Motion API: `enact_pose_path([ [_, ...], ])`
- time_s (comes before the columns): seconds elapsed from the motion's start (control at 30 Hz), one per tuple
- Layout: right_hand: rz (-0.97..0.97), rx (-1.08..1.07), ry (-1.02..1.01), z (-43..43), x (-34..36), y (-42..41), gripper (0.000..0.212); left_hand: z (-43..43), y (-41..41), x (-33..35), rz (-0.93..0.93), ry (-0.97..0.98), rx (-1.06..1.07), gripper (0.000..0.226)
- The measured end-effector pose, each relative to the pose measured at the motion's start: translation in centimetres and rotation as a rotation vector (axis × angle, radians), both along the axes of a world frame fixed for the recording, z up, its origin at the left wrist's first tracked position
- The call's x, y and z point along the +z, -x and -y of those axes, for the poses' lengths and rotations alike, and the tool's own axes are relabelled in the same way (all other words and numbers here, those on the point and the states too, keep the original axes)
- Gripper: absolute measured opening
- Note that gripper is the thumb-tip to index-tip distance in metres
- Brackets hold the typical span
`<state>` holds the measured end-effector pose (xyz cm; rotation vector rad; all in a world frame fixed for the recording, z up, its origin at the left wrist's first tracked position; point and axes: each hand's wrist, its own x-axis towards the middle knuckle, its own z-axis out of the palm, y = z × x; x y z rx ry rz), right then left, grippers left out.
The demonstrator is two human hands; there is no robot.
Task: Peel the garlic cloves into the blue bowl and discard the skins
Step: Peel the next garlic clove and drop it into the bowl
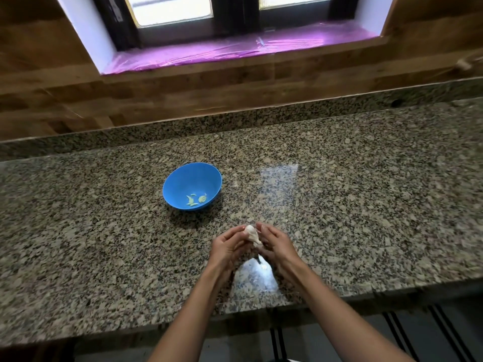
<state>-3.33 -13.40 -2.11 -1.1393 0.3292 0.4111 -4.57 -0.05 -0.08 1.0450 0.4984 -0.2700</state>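
Both hands are up over the speckled grey-brown granite countertop (366, 192), near its front edge, and they meet around a small white, papery garlic bulb (251, 233). The left hand (227, 244) curls its fingers against the bulb's left side; the right hand (274, 244) grips it from the right, fingertips over the top, with the pointed stem end poking down between the palms. So each hand is closed on the garlic, which is held clear of the stone. Beneath the wrists a crumpled clear plastic bag (257, 278) lies on the counter, something pale inside it, too blurred to name. Back and to the left, well apart from the hands, sits the round blue plastic bowl (188, 178), upright, with a few pale peeled garlic cloves (196, 199) gathered at its bottom. Behind the counter rises a brown wood-panelled wall (183, 84), and above it a window sill covered in shiny purple film (235, 49)
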Motion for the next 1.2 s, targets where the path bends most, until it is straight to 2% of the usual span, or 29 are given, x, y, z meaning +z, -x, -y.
enact_pose_path([
  [0.1, -0.060, 0.154, -0.055, 0.2, 0.2, -0.1, 0.026, -0.1, 0.1, 0.1, 0.040, 0.031, -0.032, 0.028],
  [0.17, -0.040, 0.119, -0.060, 0.2, 0.1, -0.3, 0.026, -0.1, 0.1, 0.1, 0.057, 0.010, -0.036, 0.029],
  [0.33, 0.058, 0.050, 0.078, 0.1, -0.5, -0.1, 0.032, -0.1, 0.0, -0.2, 0.083, -0.092, 0.039, 0.017],
  [0.43, 0.059, 0.091, 0.041, -0.1, -0.4, 0.0, 0.042, 0.2, 0.1, -0.4, 0.037, -0.030, 0.061, 0.012],
  [0.53, 0.014, 0.162, -0.048, -0.5, -0.2, 0.0, 0.039, 1.0, 0.3, -0.7, 0.000, 0.046, 0.134, 0.014],
  [0.6, -0.005, 0.092, -0.086, -0.7, -0.3, 0.0, 0.036, 1.1, 0.2, -1.3, 0.058, -0.146, 0.096, 0.016],
  [0.7, -0.021, -0.020, -0.096, -0.1, -0.2, -0.3, 0.027, 0.3, -0.3, -2.4, 0.220, -0.598, -0.049, 0.020],
  [0.77, -0.006, 0.002, -0.036, 0.4, -0.1, -0.4, 0.026, 0.0, -0.2, -2.5, 0.299, -0.750, -0.076, 0.027],
  [0.9, 0.033, 0.049, 0.040, 0.5, -0.1, -0.4, 0.030, 0.2, -0.1, -2.0, 0.409, -0.865, -0.147, 0.032],
  [1.03, -0.003, 0.125, -0.116, 0.8, -0.4, -0.3, 0.034, -0.2, -0.4, -2.1, 0.344, -0.865, -0.128, 0.031],
  [1.13, -0.045, 0.062, -0.084, 0.5, -0.7, 0.0, 0.036, 0.2, 0.0, -2.6, 0.377, -1.027, -0.144, 0.028],
  [1.2, -0.067, 0.022, -0.087, 0.2, -1.1, 0.2, 0.038, 0.4, 0.1, -2.8, 0.360, -1.032, -0.126, 0.027],
])
